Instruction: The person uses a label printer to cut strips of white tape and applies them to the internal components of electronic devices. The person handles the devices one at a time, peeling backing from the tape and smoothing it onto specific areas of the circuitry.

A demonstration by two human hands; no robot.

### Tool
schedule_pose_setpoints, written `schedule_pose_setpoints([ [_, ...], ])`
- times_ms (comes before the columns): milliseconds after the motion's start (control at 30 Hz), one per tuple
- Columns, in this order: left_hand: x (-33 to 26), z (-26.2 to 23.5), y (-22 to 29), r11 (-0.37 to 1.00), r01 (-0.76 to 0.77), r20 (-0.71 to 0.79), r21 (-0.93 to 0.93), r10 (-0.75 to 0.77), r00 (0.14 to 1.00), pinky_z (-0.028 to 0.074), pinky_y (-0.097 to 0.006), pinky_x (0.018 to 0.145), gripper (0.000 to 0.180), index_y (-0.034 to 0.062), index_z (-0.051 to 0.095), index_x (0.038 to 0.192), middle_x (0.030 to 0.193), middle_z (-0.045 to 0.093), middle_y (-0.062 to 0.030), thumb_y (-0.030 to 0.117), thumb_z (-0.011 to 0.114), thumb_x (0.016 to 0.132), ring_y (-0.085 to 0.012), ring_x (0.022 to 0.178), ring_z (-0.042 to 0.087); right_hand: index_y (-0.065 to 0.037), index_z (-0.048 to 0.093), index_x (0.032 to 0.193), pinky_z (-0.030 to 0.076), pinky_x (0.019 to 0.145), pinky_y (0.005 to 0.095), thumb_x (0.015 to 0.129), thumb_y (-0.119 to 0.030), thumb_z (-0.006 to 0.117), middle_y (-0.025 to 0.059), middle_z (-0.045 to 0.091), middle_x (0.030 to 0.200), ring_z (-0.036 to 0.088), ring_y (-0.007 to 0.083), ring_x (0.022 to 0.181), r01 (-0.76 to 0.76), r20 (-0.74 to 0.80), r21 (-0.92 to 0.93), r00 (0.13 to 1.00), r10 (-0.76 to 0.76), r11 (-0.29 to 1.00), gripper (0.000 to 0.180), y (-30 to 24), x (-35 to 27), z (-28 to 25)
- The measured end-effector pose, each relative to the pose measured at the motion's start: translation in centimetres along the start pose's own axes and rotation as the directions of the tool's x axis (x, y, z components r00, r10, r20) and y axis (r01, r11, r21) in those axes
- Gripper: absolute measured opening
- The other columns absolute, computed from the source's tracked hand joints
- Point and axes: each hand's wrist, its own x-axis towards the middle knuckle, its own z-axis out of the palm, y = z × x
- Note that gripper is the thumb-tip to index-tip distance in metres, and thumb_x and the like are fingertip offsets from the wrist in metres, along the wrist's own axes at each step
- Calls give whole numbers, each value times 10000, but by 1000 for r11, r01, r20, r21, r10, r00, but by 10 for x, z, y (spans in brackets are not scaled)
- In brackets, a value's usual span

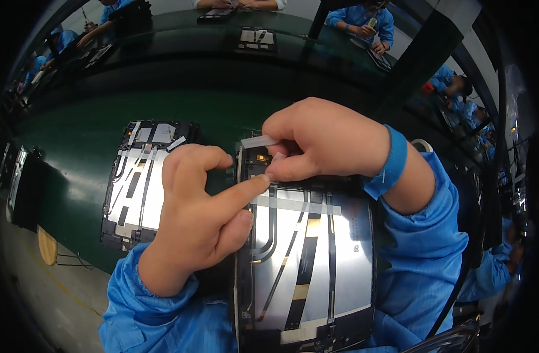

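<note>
In front of me lies an opened tablet-like device with a silvery inner plate, black ribbon cables and a dark frame. My right hand, with a blue band at the wrist, is over its upper end, thumb and fingers pinched together. A whitish tape strip sticks out leftward from those fingers. My left hand reaches in from the left with its fingers apart. Its index fingertip touches the device's upper part beside my right thumb. Another pale tape strip lies across the top of the silvery plate.
A second opened device lies to the left on the dark green table. Another device lies on the far bench. A dark post rises at the upper right. Co-workers in blue sit around; a round stool stands lower left.
</note>
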Motion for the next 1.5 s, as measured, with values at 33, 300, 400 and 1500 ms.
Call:
schedule_pose_setpoints([
  [33,0,1,-1,999,-26,2,25,26,1000,336,-415,875,358,71,695,998,1042,435,-157,307,507,805,-303,990,423,-22,533,670,411,509,322,733,-199,697,93,519,583,506,220,523,11,-10,5,1000,-11,1000,249,0,-1,0],
  [300,7,-2,3,1000,-14,81,-5,14,997,321,-471,953,315,82,691,962,1029,427,-151,250,511,765,-351,1052,413,-5,597,757,438,523,268,793,-160,668,64,580,614,545,138,545,-98,72,158,994,88,983,174,-2,-3,-11],
  [400,8,-2,4,998,25,101,-59,-19,995,302,-496,999,310,76,682,950,1009,418,-151,211,516,725,-369,1070,407,12,617,780,446,517,238,811,-155,656,52,606,624,563,103,545,-182,109,244,981,159,953,174,-1,-1,-13],
  [1500,38,-26,42,797,200,26,-570,-226,974,436,-290,704,264,12,674,886,891,592,-95,259,692,794,-162,819,556,0,615,804,470,581,300,844,-212,632,97,623,725,599,189,652,111,-463,-129,872,-159,985,217,-45,-73,12],
])
